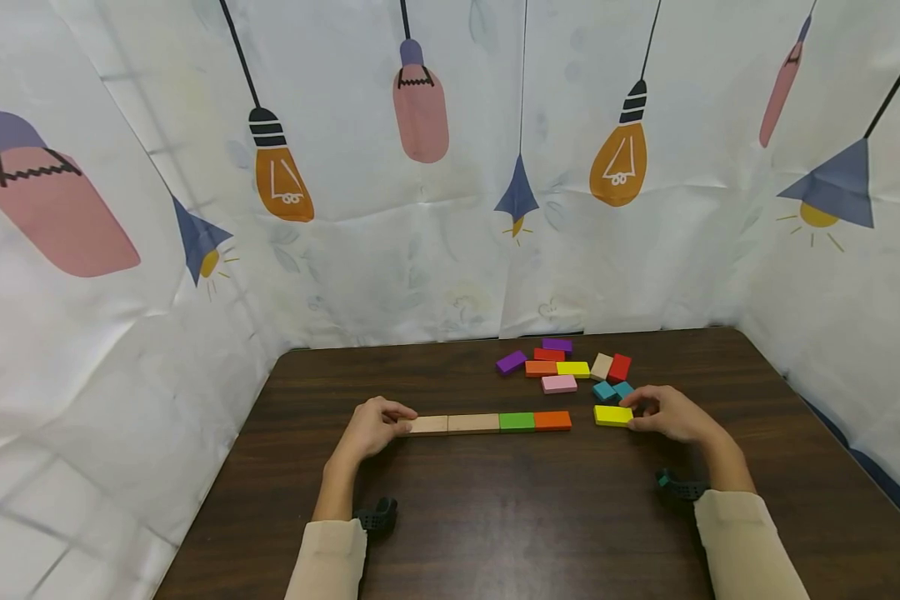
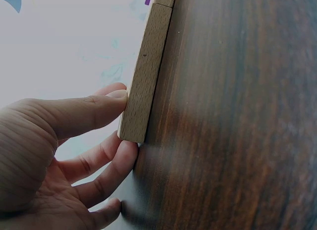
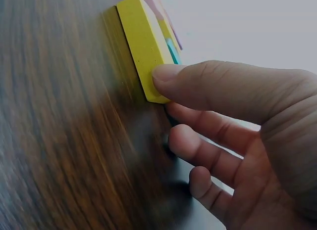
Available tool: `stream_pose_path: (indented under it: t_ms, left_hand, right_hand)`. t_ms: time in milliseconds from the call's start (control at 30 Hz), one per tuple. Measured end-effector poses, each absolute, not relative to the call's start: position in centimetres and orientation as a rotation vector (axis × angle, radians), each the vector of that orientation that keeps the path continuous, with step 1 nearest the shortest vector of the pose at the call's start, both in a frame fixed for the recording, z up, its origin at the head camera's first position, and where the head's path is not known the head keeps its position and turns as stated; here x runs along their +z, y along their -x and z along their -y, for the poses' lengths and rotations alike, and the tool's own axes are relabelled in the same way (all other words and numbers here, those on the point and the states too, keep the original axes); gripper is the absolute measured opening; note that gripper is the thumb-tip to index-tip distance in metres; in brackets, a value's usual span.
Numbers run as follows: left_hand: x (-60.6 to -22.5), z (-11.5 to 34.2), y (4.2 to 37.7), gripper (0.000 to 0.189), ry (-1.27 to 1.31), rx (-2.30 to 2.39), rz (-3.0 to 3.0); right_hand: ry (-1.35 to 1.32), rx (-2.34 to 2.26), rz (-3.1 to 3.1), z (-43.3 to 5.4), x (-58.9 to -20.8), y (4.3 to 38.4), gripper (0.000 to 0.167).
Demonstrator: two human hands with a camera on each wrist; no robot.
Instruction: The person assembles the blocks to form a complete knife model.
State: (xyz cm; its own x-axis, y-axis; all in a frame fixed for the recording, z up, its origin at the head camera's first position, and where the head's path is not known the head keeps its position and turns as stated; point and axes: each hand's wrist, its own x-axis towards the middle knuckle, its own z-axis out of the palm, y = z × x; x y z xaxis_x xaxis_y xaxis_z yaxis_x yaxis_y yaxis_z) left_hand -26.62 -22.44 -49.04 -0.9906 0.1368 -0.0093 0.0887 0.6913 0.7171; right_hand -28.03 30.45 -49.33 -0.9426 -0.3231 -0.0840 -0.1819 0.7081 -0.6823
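Note:
A straight row of blocks lies on the table: a plain wooden block (image 1: pixel 429 426) at the left end, then a longer-looking wooden block (image 1: pixel 473 423), a green block (image 1: pixel 517 422) and an orange block (image 1: pixel 552 421). My left hand (image 1: pixel 371 427) pinches the outer end of the leftmost wooden block (image 2: pixel 143 71). To the right of the orange block, across a gap, is a yellow block (image 1: pixel 612 416). My right hand (image 1: pixel 671 414) pinches its right end; in the right wrist view the thumb presses on the yellow block (image 3: pixel 143 49), while the index fingertip is partly hidden.
Behind the row lie loose blocks: purple (image 1: pixel 512 362), pink (image 1: pixel 559 384), another yellow (image 1: pixel 573 370), red (image 1: pixel 619 367), plain wood (image 1: pixel 601 367) and teal (image 1: pixel 603 391), among others. The dark wooden table (image 1: pixel 495 508) ends at a patterned cloth (image 1: pixel 420 275) at the back.

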Motion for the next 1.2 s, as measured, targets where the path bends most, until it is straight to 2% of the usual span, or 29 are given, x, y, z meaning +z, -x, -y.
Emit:
stream_pose_path:
  t_ms: [1200]
  left_hand:
    - [-49.1,22.4,26.6,0.013,-0.171,1.184,-2.837]
  right_hand:
    - [0.562,-1.061,-2.698,-27.2,-49.6,28.7,0.027]
